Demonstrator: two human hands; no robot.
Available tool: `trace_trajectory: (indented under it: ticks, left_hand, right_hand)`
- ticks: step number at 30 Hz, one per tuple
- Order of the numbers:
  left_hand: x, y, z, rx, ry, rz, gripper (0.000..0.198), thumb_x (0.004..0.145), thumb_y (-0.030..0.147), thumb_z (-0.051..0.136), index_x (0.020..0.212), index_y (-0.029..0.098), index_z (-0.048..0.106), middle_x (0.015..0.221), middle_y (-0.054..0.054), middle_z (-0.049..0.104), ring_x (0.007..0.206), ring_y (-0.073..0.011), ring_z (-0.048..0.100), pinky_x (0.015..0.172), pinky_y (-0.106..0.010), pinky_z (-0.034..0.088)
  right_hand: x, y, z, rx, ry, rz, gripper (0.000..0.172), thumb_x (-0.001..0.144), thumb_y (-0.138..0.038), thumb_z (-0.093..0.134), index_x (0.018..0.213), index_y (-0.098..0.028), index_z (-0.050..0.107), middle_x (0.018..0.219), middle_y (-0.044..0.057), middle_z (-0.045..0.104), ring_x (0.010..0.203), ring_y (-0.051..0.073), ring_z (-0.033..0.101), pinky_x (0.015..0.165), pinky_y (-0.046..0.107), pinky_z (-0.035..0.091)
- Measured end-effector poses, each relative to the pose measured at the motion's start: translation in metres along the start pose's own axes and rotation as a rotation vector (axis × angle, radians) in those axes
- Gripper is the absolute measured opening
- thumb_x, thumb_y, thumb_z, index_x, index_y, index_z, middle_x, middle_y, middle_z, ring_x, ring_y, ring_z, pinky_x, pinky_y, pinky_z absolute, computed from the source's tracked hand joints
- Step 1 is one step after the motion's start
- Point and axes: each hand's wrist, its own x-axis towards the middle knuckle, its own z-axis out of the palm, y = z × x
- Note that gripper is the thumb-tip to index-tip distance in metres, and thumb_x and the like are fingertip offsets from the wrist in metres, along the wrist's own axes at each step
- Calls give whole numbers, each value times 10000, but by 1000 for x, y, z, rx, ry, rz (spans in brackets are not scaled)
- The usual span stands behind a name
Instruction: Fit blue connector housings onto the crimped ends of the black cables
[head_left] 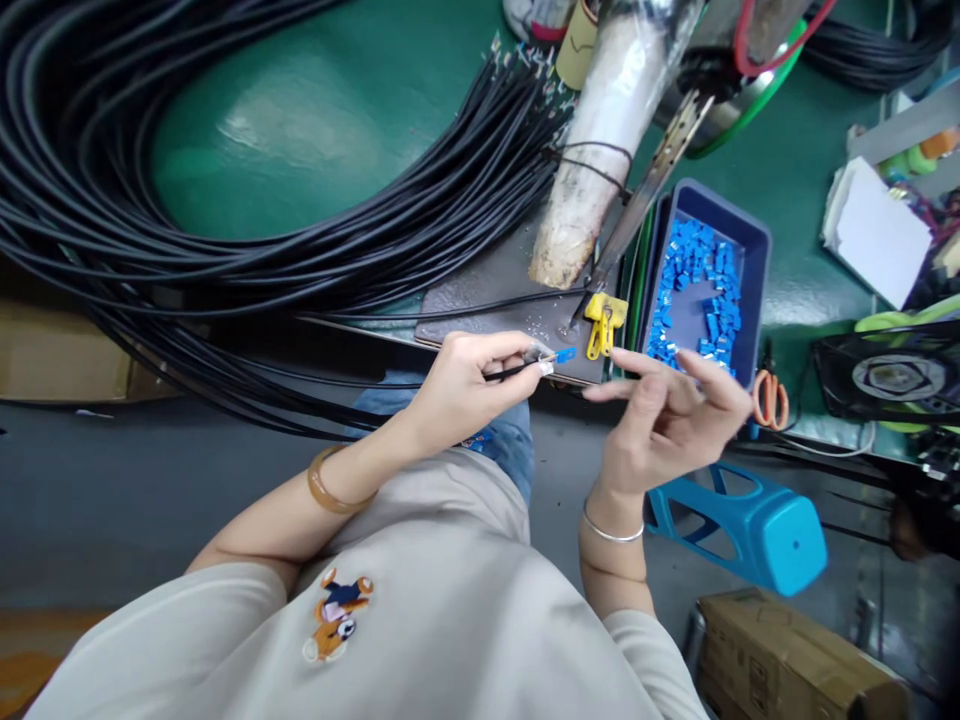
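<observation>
Near the yellow clip (604, 322), the left hand (459, 388) pinches a crosswise black cable (511, 372), blue connector (565, 355) rightward; right hand (667, 418) spread.

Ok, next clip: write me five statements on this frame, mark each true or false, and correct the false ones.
1. The left hand holds a black cable with a blue connector at its end. True.
2. The right hand is a closed fist. False: its fingers are apart.
3. Loose blue connectors lie in the plastic tray. True.
4. The yellow clip is inside the tray. False: it is outside it.
5. The plastic stool is red. False: it is blue.
</observation>
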Motion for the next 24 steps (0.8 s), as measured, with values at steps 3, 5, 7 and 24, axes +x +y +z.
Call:
trace_trajectory:
  ticks: [3,5,7,24]
  left_hand:
    - [2,-2,1,3,-14,-35,159,882,213,633,779,111,697,596,36,467,546,-48,339,502,-194,275]
    - [4,-2,1,8,-11,-49,159,879,220,630,773,116,688,618,20,512,555,-54,382,511,-193,298]
    - [7,-2,2,8,7,-64,145,868,211,623,766,122,674,632,13,539,560,-58,418,517,-187,322]
    - [18,4,10,-27,60,-110,162,887,226,589,747,154,552,594,45,435,531,-52,367,499,-186,317]
  right_hand:
    - [-4,4,3,-97,-141,-81,229,888,-102,654,1074,-236,643,1023,22,780,868,192,779,720,311,655]
    - [-6,6,7,-96,-217,-133,186,868,-101,681,1005,-223,650,1081,48,774,983,204,766,836,347,661]
    - [-7,7,11,-76,-240,-123,145,882,-115,662,978,-219,631,1145,69,759,1007,194,759,836,344,665]
    - [-2,7,19,-64,-208,-9,81,902,-156,645,923,-221,601,1172,64,759,929,193,778,758,326,683]
